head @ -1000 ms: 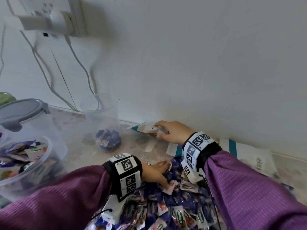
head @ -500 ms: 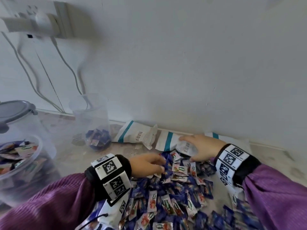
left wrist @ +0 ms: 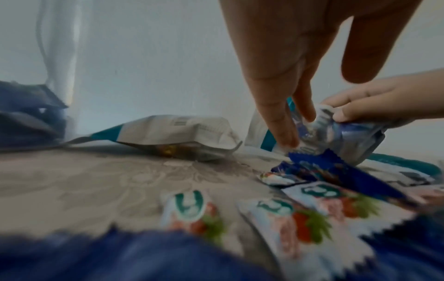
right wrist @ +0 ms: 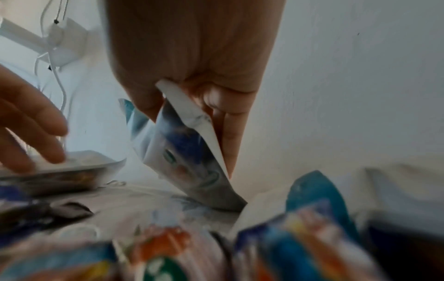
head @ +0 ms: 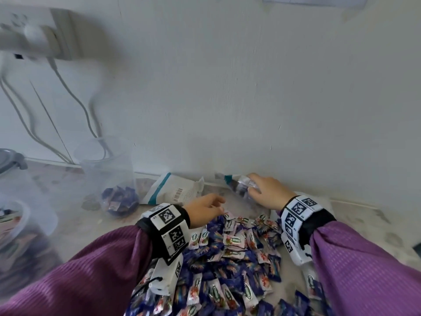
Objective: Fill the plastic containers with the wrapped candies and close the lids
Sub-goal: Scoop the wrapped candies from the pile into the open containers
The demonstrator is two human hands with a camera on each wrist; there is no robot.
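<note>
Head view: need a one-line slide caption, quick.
Right hand grips a candy bag by the wall while left hand hovers over the pile of wrapped candies.

No wording can be read. The candies [head: 234, 241] carry green oval logos whose letters are too blurred to make out. The flat bag [head: 175, 190] bears a barcode and small print, both illegible. The wrist bands [head: 168, 226] show black-and-white square marker patterns, no text.
</note>
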